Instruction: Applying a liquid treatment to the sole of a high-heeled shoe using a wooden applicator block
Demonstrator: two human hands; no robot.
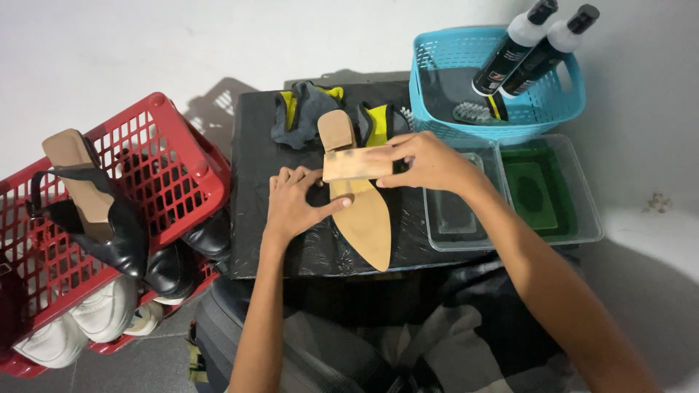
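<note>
The right hand (pixel 428 161) is closed on a small tan rectangular block (pixel 357 164), fingers over its far edge and thumb beneath, and holds it flat across the arch of a tan shoe sole (pixel 364 211); the crosswise hold appears suited to bearing down on the sole. The left hand (pixel 293 202) holds nothing: it lies spread and flat, palm down, its fingertips against the left edge of the sole, apparently to steady the shoe. The shoe lies sole-up with its pointed toe toward the person and its block heel (pixel 336 130) away, near the middle of a black covered work surface (pixel 255 189). Just behind the heel lies a bunched grey and yellow cloth (pixel 302 109). To the right of the surface stand two shallow clear trays side by side, the nearer one (pixel 444 236) apparently empty, the farther one (pixel 586 211) holding something green; what it is cannot be told. Behind them a blue basket (pixel 437 80) holds two black and white bottles (pixel 526 47) leaning on its rim and a brush (pixel 473 111) on its floor. Well to the left a red crate (pixel 164 138) holds black heeled shoes (pixel 116 225) and white shoes (pixel 73 324). All supplies sit within arm's reach.
</note>
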